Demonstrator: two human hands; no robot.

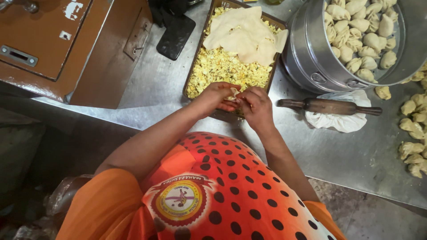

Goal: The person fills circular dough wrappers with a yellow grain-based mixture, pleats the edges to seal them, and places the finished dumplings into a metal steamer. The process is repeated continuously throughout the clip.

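Note:
My left hand [215, 97] and my right hand [257, 106] meet over the near end of a brown tray [194, 66]. Together they pinch a small pale dumpling [233, 93], mostly hidden by the fingers. The tray holds crumbly yellow filling [222, 66], and a stack of thin round dough wrappers [244, 33] lies on its far half.
A steel steamer [311, 58] at the right holds several folded dumplings [360, 31]. More dumplings [413, 129] lie on the steel counter at the right edge. A wooden rolling pin [329, 106] rests on a white cloth [342, 120]. A brown cabinet [66, 44] stands left.

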